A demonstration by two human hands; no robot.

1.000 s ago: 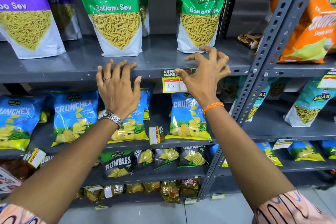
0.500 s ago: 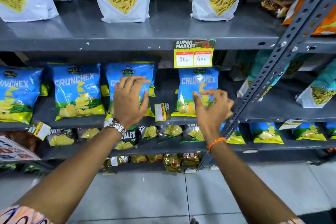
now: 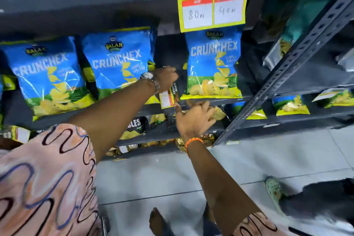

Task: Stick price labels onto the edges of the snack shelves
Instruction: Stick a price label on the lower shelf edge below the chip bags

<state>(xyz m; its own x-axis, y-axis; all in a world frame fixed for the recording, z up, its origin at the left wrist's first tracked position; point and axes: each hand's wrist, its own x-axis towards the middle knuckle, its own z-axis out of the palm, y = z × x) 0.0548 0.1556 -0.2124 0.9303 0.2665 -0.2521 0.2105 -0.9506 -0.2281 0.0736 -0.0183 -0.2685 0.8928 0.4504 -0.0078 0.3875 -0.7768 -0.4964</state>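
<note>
Hands [image 3: 193, 119] now lower, at small label [image 3: 168, 97].

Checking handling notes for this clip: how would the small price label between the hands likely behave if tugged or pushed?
The price label looks like thin card, hanging skewed off the shelf edge, so probably light, floppy and easily bent. The left hand and right hand flank it.

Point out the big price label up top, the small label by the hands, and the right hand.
Big price label [image 3: 213, 9], head view: its white price boxes.
Small label [image 3: 167, 98], head view: its white blank field.
Right hand [image 3: 193, 119], head view: back of the hand.
</note>
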